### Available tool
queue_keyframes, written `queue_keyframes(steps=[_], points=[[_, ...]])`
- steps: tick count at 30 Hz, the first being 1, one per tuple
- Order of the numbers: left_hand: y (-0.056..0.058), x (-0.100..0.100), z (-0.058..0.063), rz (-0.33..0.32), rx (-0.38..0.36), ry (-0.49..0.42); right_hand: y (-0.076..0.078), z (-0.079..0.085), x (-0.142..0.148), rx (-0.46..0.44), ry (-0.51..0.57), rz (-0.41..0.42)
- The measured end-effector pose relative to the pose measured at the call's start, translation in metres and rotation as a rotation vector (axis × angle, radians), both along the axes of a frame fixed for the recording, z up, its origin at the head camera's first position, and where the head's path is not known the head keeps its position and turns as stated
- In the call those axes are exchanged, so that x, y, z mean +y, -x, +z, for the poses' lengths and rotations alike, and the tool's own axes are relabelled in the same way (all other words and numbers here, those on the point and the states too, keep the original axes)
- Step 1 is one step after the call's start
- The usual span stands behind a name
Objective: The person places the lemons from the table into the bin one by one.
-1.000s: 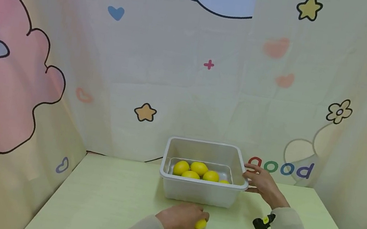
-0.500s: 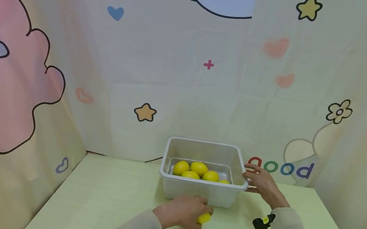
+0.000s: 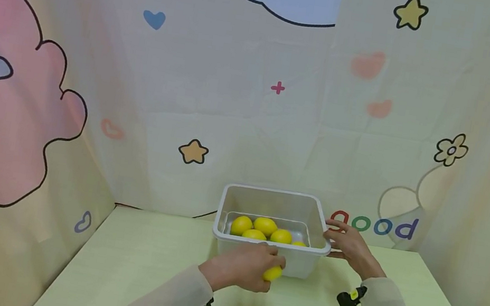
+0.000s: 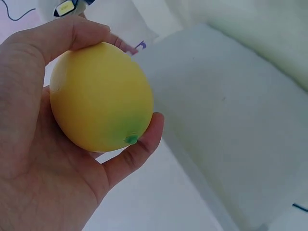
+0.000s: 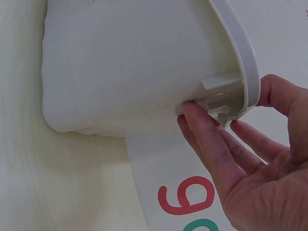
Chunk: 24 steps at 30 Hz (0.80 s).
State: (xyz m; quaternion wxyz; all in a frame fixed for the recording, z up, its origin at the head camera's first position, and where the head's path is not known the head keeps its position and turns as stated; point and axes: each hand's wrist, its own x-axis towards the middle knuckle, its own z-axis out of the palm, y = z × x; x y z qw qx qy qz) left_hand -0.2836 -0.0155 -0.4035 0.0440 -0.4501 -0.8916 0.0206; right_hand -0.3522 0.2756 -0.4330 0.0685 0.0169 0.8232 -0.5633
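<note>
My left hand (image 3: 242,266) grips a yellow lemon (image 3: 273,273) in front of a white plastic bin (image 3: 302,263). In the left wrist view the lemon (image 4: 98,96) shows a small green tip, with thumb and fingers curled round it; the bin's outer wall (image 4: 231,110) is close beside it. My right hand (image 3: 349,248) holds the bin at its right rim. The right wrist view shows its fingers (image 5: 207,137) under the rim against the outer wall, and the thumb over the rim. Several lemons (image 3: 265,226) lie inside the bin.
The bin stands on a pale green table (image 3: 151,256), near its back edge. A printed curtain (image 3: 240,120) hangs right behind and along both sides. A small black device (image 3: 351,298) sits at my right wrist.
My left hand has lifted the lemon and moved it away from me, up toward the bin's front wall. My right hand and the bin have stayed in place.
</note>
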Motion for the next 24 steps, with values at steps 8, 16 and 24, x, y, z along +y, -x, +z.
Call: queue_keyframes(steps=[8, 16, 24], points=[[0.005, -0.007, 0.019, 0.045, 0.037, -0.013, 0.002, -0.001, 0.002, -0.001, -0.003, 0.003], [0.014, -0.012, 0.034, 0.086, 0.03, -0.032, 0.001, -0.002, 0.001, 0.004, -0.004, 0.005], [0.03, -0.015, 0.049, 0.124, -0.048, -0.054, 0.002, 0.0, 0.001, -0.01, 0.0, -0.002]])
